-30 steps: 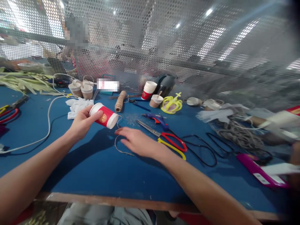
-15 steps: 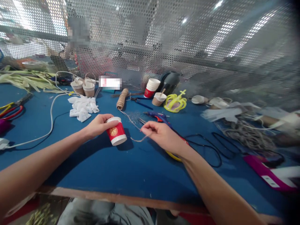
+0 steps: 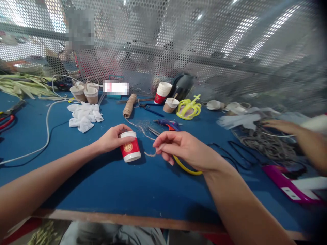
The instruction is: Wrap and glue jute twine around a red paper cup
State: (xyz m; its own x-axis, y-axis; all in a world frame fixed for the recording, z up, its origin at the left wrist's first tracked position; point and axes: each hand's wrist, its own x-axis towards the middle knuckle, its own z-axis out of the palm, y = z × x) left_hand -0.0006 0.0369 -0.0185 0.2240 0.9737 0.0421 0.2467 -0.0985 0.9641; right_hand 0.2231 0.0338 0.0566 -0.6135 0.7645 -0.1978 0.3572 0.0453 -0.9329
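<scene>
My left hand (image 3: pixel 114 136) is wrapped round a red and white paper cup (image 3: pixel 130 149) with a gold emblem, tilted with its base toward me. To its right, my right hand (image 3: pixel 178 148) pinches the twine (image 3: pixel 150 154) between thumb and fingers. That strand leads back to a spool of brown twine (image 3: pixel 129 106) lying behind the cup. Beyond my right hand lies a blue and red glue gun (image 3: pixel 168 124). A pair of scissors with a yellow handle (image 3: pixel 187 167) lies partly hidden under the same hand.
Wrapped cups (image 3: pixel 90 94) and crumpled white fabric (image 3: pixel 85 116) stand back left. Stacked cups (image 3: pixel 162 92), a yellow crown-shaped piece (image 3: pixel 189 108) and a dark kettle (image 3: pixel 183 86) are at the back. Right, another person's hand (image 3: pixel 279 126) reaches over grey cord (image 3: pixel 265 144) near a purple power strip (image 3: pixel 283 185).
The cup in my left hand has turned slightly more upright. My right hand has rolled with the twine still pinched. Another person's arm has come in from the right.
</scene>
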